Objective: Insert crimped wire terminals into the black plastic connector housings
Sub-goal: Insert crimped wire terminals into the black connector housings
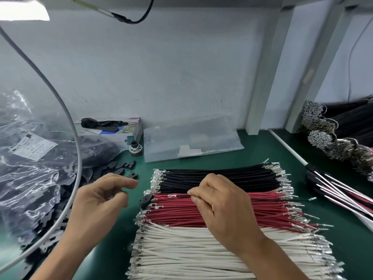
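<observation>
Below, green bench [260, 150] meets pale wall [181, 67]; right hand [224, 209] fingers pinch black wire [181, 195], left hand [99, 201] loose.

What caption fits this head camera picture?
Right hand pinches one black wire above the red wires; left hand hovers by a black connector housing.

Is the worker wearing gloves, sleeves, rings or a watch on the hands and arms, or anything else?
Nothing is worn that shows. The left hand and right hand are bare, with no gloves and no rings visible on the fingers. Both forearms are uncovered right down to the picture's lower edge, so no sleeve, watch or wrist strap appears. The fingernails look short and unpainted.
</observation>
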